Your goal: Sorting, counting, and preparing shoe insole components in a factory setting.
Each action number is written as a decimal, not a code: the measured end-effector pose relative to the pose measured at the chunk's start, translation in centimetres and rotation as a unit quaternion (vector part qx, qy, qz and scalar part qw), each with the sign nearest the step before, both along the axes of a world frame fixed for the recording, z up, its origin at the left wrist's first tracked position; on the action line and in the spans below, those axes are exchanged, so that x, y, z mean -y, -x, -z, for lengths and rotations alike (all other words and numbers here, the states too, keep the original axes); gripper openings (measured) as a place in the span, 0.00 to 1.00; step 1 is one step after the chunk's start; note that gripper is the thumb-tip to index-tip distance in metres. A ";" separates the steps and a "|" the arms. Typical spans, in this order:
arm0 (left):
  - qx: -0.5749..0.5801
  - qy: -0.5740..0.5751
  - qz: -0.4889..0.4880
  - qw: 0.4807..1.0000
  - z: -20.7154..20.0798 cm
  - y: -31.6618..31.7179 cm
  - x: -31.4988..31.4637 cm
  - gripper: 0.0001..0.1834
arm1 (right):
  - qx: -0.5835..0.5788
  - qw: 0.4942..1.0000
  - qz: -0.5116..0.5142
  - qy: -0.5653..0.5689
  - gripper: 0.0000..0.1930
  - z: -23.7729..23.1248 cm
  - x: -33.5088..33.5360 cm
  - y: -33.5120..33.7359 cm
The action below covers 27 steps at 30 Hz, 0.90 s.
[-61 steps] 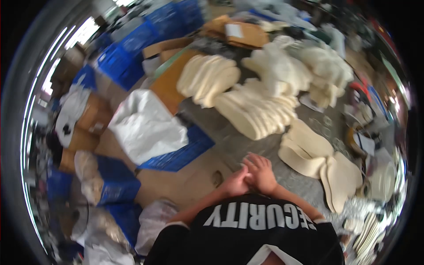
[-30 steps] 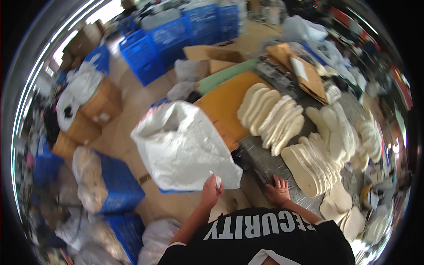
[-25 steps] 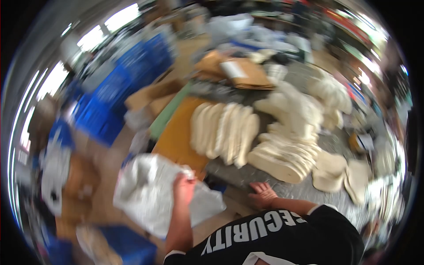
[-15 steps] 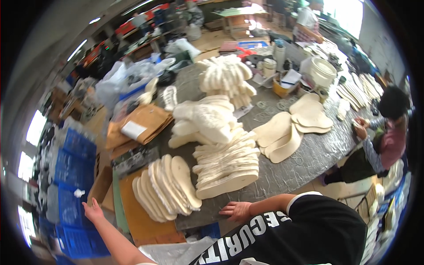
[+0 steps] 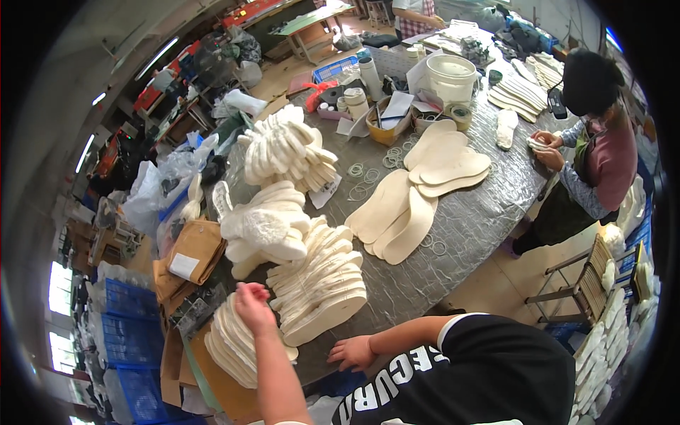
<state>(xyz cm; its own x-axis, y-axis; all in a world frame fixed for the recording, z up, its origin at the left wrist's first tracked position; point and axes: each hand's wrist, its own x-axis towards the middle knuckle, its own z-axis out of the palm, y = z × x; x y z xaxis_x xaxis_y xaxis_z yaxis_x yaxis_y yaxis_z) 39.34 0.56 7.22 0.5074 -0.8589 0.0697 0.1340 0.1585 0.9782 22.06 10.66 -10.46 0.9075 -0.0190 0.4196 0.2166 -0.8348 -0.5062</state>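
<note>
My left hand (image 5: 253, 306) is over a row of cream, fleecy shoe insoles (image 5: 230, 346) at the table's near left corner. Its fingers look loosely bent and apart, with nothing visible in them; whether they touch the insoles I cannot tell. My right hand (image 5: 352, 352) rests open, fingers spread, on the near edge of the table. Beside it stands a taller stack of fleecy insoles (image 5: 322, 283). Behind that lie a loose pile of insoles (image 5: 265, 219) and another fluffy pile (image 5: 287, 149). Flat cream insoles (image 5: 397, 212) are fanned out toward the right.
Brown paper packaging (image 5: 202, 248) lies at the table's left edge, near blue crates (image 5: 134, 336). Rubber bands (image 5: 365, 184), a yellow box (image 5: 388, 124) and a white bucket (image 5: 452, 78) are farther back. A co-worker (image 5: 602, 149) stands at the right, near a slatted stool (image 5: 584, 283).
My left hand has swung right, from beside the blue crates to over the near-left insoles. The view has turned right. My right hand stays at the table edge.
</note>
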 end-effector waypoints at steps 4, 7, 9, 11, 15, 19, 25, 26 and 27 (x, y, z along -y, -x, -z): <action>0.241 -0.005 0.061 0.969 3.0 7.8 -2.6 0.12 | 0.089 0.995 -0.006 -0.032 0.13 1.4 1.4 4.5; 0.308 -0.085 0.091 0.943 8.6 9.9 -7.2 0.10 | 0.097 0.995 0.009 -0.015 0.11 0.6 2.2 12.7; 0.305 -0.147 0.080 0.938 12.7 10.6 -10.2 0.10 | 0.092 0.991 0.098 -0.020 0.11 0.4 2.8 19.4; 0.294 -0.212 0.017 0.932 15.4 12.1 -12.3 0.08 | 0.053 0.981 0.186 -0.028 0.11 0.6 4.1 26.3; 0.500 -0.199 -0.125 0.834 19.6 14.7 -12.6 0.08 | 0.026 0.882 0.466 0.068 0.09 -1.7 8.2 37.0; 0.534 -0.321 -0.191 0.759 18.2 17.3 -10.6 0.11 | 0.002 0.796 0.598 0.094 0.11 -1.8 10.7 43.5; 0.543 -0.352 -0.206 0.734 18.1 17.9 -10.2 0.10 | -0.054 0.724 0.688 0.030 0.15 -0.3 10.3 46.6; 0.553 -0.352 -0.207 0.726 18.1 18.0 -10.1 0.09 | -0.058 0.730 0.681 0.010 0.16 -0.3 10.5 46.6; 0.557 -0.353 -0.204 0.724 18.1 18.0 -9.9 0.09 | -0.059 0.728 0.683 0.006 0.16 -0.3 10.9 46.5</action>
<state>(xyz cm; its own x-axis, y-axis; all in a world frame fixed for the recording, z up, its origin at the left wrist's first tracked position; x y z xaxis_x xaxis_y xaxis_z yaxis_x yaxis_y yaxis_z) 21.38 10.48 -10.87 0.6959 -0.6744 0.2469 -0.7166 -0.6295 0.3003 -24.47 -0.21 -10.20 0.0753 -0.9349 0.3469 -0.8641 -0.2348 -0.4452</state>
